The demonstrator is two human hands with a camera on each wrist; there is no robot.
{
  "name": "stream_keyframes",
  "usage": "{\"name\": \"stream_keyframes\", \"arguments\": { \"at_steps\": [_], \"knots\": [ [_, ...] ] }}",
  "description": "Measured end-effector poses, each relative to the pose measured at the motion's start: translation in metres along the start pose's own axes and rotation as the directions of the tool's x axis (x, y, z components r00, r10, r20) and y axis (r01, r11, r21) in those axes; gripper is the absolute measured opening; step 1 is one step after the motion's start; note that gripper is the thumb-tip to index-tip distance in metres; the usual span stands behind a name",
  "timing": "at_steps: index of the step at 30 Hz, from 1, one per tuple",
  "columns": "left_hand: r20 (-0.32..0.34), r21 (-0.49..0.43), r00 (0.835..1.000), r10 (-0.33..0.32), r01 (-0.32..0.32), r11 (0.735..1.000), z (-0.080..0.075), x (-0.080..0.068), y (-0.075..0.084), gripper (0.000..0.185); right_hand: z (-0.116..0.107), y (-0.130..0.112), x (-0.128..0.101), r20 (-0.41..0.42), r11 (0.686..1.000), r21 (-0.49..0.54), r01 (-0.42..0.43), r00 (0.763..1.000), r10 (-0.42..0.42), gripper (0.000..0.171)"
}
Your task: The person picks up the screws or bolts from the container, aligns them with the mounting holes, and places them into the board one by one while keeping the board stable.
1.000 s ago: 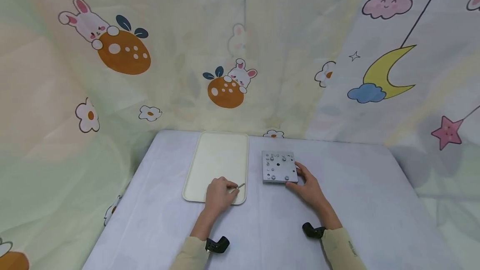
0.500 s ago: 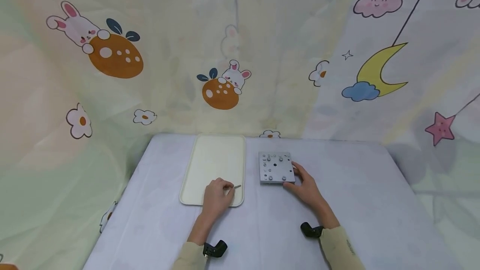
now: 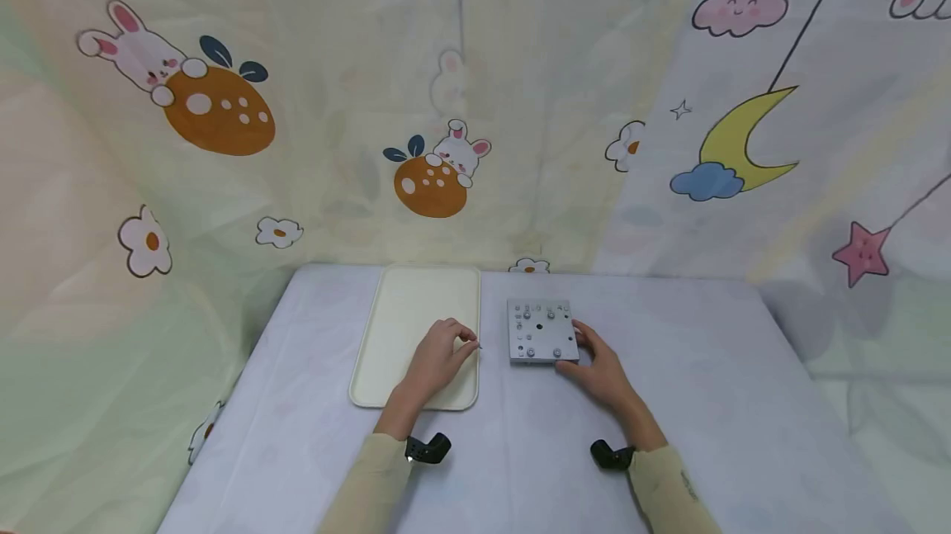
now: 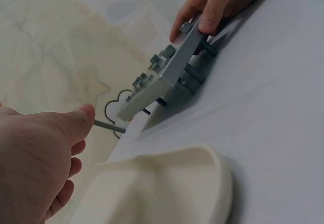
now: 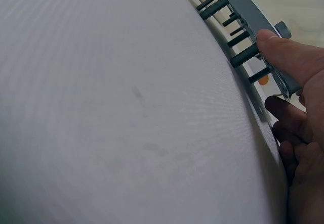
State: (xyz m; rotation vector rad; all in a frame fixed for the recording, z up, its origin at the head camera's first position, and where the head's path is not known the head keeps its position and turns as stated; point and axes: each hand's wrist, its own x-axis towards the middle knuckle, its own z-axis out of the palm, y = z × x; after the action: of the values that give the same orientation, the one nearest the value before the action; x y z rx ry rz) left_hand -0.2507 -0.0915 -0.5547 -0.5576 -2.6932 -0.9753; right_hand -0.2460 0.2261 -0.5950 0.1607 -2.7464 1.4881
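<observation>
My left hand is above the right side of the cream tray. Between thumb and fingers it pinches a thin grey metal pin, whose free end points toward a square metal plate. Only the pin's tip shows in the head view. Bolt heads and small pins stand on the plate's top. Threaded bolts and thinner pins stick out underneath, seen in the right wrist view. My right hand holds the plate by its right edge, thumb at the near corner and fingers along the far side.
A white cloth covers the table. The tray has a raised rim and lies left of the plate, a narrow strip of cloth between them. Behind the table hangs a printed curtain with cartoon pictures.
My left hand has moved forward and slightly right, carrying the pin toward the plate. The right hand keeps its hold on the plate. The head view has shifted a little.
</observation>
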Motion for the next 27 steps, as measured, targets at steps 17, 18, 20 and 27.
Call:
{"name": "stream_keyframes", "arguments": {
  "at_steps": [17, 18, 20, 27],
  "knots": [
    [0.244, 0.028, 0.967, 0.08, -0.089, 0.996, 0.027, 0.075, 0.037, 0.014, 0.009, 0.009, -0.015, 0.027, 0.998, -0.011, -0.062, 0.998, 0.062, 0.095],
    [0.258, 0.047, 0.962, 0.089, -0.104, 0.993, 0.03, 0.078, 0.04, 0.014, 0.009, 0.011, -0.017, 0.026, 0.998, -0.013, -0.066, 0.997, 0.066, 0.095],
    [0.28, 0.093, 0.954, 0.104, -0.135, 0.986, 0.032, 0.088, 0.048, 0.016, 0.008, 0.012, -0.019, 0.021, 0.998, -0.01, -0.065, 0.998, 0.065, 0.095],
    [0.337, 0.169, 0.93, 0.146, -0.212, 0.963, 0.02, 0.134, 0.068, 0.017, 0.002, -0.001, 0.0, 0.01, 1.0, 0.002, -0.009, 1.0, 0.009, 0.096]
  ]
}}
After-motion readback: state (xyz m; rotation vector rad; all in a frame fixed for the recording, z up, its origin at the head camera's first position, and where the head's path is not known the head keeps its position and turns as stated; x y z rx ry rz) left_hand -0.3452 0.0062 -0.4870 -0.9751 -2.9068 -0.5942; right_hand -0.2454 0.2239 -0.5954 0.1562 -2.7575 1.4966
